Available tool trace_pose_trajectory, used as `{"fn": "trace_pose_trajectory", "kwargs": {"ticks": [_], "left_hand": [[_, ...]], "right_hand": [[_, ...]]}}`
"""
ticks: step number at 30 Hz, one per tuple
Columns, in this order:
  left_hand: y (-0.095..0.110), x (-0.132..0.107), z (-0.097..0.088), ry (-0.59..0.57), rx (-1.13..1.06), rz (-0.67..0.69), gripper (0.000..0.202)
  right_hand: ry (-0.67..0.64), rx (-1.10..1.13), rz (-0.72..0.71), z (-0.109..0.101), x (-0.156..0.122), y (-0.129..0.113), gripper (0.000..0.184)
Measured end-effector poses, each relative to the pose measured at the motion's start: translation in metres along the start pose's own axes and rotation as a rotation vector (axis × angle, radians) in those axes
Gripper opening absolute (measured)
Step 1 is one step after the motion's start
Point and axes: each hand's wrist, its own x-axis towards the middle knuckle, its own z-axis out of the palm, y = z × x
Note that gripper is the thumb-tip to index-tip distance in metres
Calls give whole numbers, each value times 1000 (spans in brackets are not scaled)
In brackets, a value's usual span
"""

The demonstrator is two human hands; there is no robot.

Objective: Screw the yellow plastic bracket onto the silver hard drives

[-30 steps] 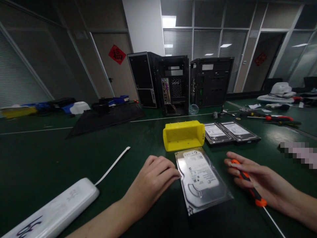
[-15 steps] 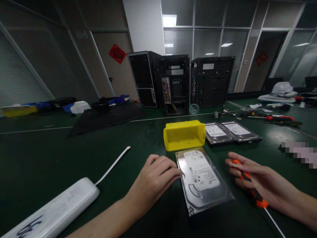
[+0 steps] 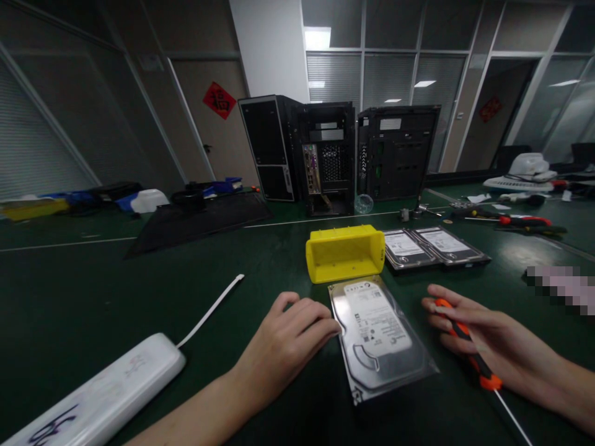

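Barely anything has moved since the earlier frame: the fingers of the left hand [image 3: 290, 331] seem a touch more spread, and that's about it. The hard drive [image 3: 376, 337] lies flat on the green surface [image 3: 139, 297], label [image 3: 379, 319] up, between both hands and right in front of the yellow bin [image 3: 344, 234]. Looks like there's clear plastic [image 3: 428, 367] around it, poking out along the right side. Left fingers are half curled with their tips by its left edge; can't tell if they're actually pinching it or just resting there. The right hand [image 3: 495, 337] has its fingers wrapped loosely around a screwdriver [image 3: 484, 375], shaft pointing back toward the person and well off the drive.

Progress-wise, the drive looks whole and closed up, and no tool is on it, so this reads as a pause or an early stage. Two other hard drives [image 3: 444, 243] lie side by side next to the bin, looking closed too. Corner details are too small to tell, so what's left is hard to pin down.
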Motion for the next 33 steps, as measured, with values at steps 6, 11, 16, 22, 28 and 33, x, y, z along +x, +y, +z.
{"fn": "trace_pose_trajectory", "kwargs": {"ticks": [6, 11, 16, 22, 28, 33], "left_hand": [[1, -1, -2, -10, 2, 8, 18], [1, -2, -4, -31, 1, -1, 20], [1, -2, -6, -40, 13, 2, 21], [1, -3, -6, -21, 34, 39, 20], [0, -5, -5, 1, 49, 85, 23], [0, -5, -6, -2, 34, 79, 25]], "right_hand": [[12, -19, -2, 0, 1, 0, 32], [11, -13, 3, -1, 1, -1, 31], [27, -44, 15, -2, 0, -2, 33], [41, -42, 14, -1, -1, -2, 33], [34, -35, 12, -1, -1, -1, 33], [26, -22, 16, -2, 1, 0, 32]]}}
